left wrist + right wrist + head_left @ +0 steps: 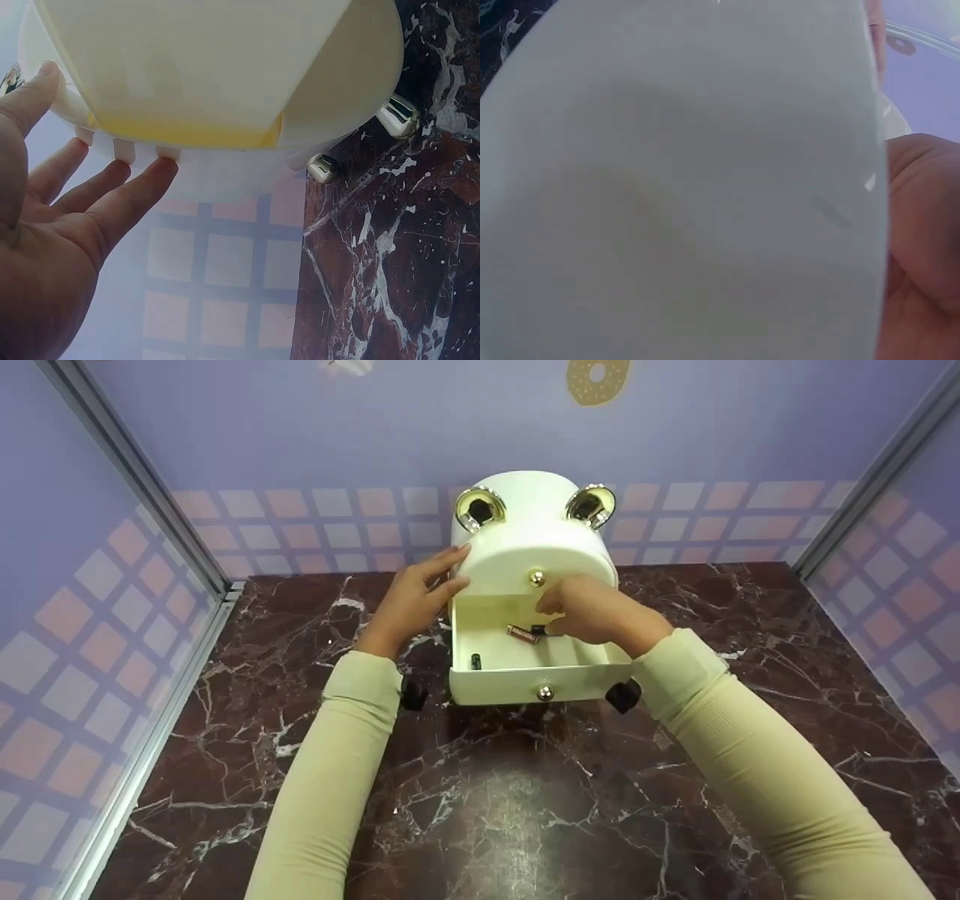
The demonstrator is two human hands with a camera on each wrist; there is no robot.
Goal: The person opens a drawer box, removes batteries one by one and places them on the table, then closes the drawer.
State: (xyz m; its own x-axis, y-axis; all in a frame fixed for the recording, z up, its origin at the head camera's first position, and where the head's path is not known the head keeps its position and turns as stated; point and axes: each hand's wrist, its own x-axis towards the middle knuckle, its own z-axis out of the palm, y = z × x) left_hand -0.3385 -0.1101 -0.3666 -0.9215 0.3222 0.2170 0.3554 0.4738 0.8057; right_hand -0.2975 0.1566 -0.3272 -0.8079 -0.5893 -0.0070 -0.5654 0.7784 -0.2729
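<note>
A white rounded box (532, 547) stands with its lower drawer (499, 684) pulled out. Inside lie a reddish-brown battery (523, 634) and a small black battery (475, 661). My left hand (412, 604) rests its spread fingertips on the box's left side; the left wrist view shows this hand (67, 195) against the white shell (345, 67). Over the drawer's right part, my right hand (592, 611) has bent fingers beside a dark battery (538, 629); whether it pinches it cannot be told. The drawer's white wall (682, 187) hides most of this hand (922, 232) in the right wrist view.
Two gold-rimmed ears (480, 508) stick up from the box, and gold knobs (537, 578) sit on its fronts. Around it spreads a dark red marbled tabletop (480, 810). A tiled purple wall (360, 435) rises behind, with side panels (67, 585) left and right.
</note>
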